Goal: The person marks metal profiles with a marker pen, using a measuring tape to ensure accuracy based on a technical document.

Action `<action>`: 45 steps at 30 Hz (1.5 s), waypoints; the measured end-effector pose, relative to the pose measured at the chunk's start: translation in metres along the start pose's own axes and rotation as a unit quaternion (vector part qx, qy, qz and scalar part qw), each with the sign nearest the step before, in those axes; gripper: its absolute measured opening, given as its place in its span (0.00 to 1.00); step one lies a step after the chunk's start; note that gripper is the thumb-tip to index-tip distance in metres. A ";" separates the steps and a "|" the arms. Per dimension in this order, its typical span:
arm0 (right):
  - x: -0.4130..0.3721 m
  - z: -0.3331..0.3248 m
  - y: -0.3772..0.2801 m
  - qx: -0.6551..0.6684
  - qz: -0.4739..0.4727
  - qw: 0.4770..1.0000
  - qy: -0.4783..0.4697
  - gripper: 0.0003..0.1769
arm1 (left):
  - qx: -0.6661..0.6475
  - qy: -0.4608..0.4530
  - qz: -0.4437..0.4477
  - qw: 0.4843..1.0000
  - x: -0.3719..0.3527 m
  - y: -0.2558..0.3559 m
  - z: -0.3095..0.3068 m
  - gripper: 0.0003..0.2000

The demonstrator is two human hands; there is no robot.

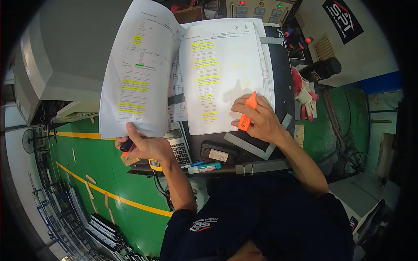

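Note:
My left hand (pixel 146 148) pinches the bottom of a turned-up sheet (pixel 154 93), thumb on the printed face and fingers behind. A dark, pen-like thing (pixel 126 145) with an orange end also sits in those fingers. In my right hand (pixel 263 119) is an orange highlighter (pixel 245 122), upright-tilted over the right part of a paper stack (pixel 226 56). Both visible pages carry printed columns with yellow highlighted rows. Right below the stack lie a calculator (pixel 180 148), partly covered by paper, and a black oblong item (pixel 219 152) with a label.
A metal square (pixel 252 145) and a steel ruler (pixel 265 166) lie near the desk's front edge. Beside them are a teal tube (pixel 204 168) and a blue pen (pixel 193 164). Red-and-white gloves (pixel 305 95) hang at right. A control panel (pixel 261 9) with lit lamps stands behind.

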State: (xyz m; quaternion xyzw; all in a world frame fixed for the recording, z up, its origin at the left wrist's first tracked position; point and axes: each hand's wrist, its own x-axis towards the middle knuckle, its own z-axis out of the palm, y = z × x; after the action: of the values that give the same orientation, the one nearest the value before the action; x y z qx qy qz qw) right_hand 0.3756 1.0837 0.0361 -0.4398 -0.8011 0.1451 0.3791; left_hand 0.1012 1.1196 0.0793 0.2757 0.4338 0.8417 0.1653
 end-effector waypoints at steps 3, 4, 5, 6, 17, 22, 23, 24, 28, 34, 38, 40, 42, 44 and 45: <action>0.000 0.000 0.001 -0.001 0.002 1.000 -0.009 0.21 | -0.024 0.015 -0.044 0.999 0.000 0.000 -0.002 0.13; 0.001 -0.001 0.002 -0.005 0.001 1.000 -0.004 0.21 | -0.036 0.025 -0.059 0.997 0.001 0.001 -0.002 0.12; 0.001 -0.001 0.002 -0.005 -0.002 1.000 0.002 0.21 | -0.036 0.030 -0.060 0.997 0.003 -0.001 -0.004 0.12; 0.001 0.001 0.001 -0.001 -0.005 1.000 0.008 0.21 | -0.033 0.035 -0.060 0.997 0.004 -0.004 -0.007 0.11; 0.008 0.000 -0.008 0.008 0.004 1.000 0.002 0.24 | -0.027 0.017 -0.038 0.999 0.003 -0.002 -0.007 0.10; 0.007 0.000 -0.008 0.000 0.004 1.000 -0.001 0.24 | -0.037 0.013 -0.041 0.998 0.003 -0.001 -0.007 0.11; 0.007 0.000 -0.008 0.001 0.005 1.000 -0.002 0.24 | -0.041 0.012 -0.041 0.998 0.003 -0.002 -0.008 0.11; 0.007 -0.001 -0.008 0.001 0.006 1.000 -0.002 0.24 | -0.044 0.010 -0.041 0.998 0.003 -0.002 -0.009 0.11; 0.007 0.000 -0.008 0.006 0.007 1.000 0.002 0.24 | -0.045 0.009 -0.047 0.998 0.002 0.002 -0.005 0.11; 0.007 0.000 -0.009 0.004 0.006 1.000 0.004 0.24 | -0.047 0.016 -0.051 0.997 0.003 0.000 -0.008 0.12; 0.007 0.000 -0.009 0.003 0.008 1.000 0.006 0.24 | -0.037 0.013 -0.040 0.998 0.003 0.001 -0.007 0.12; 0.007 -0.001 -0.009 0.003 0.006 1.000 0.007 0.24 | -0.033 0.011 -0.040 0.999 0.003 0.001 -0.006 0.12; 0.007 -0.001 -0.010 0.001 0.005 1.000 0.009 0.24 | -0.033 0.011 -0.043 0.998 0.003 0.002 -0.006 0.13; 0.007 -0.001 -0.009 0.001 0.004 1.000 0.011 0.24 | -0.035 0.014 -0.041 0.998 0.003 0.002 -0.005 0.13; 0.007 -0.001 -0.009 0.003 0.003 1.000 0.011 0.24 | -0.035 0.015 -0.040 0.998 0.003 0.002 -0.005 0.13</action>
State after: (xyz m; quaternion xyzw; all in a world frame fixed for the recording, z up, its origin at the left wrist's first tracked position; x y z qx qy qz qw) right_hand 0.3687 1.0843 0.0454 -0.4431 -0.7950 0.1440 0.3885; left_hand 0.0957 1.1168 0.0791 0.2398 0.4167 0.8533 0.2019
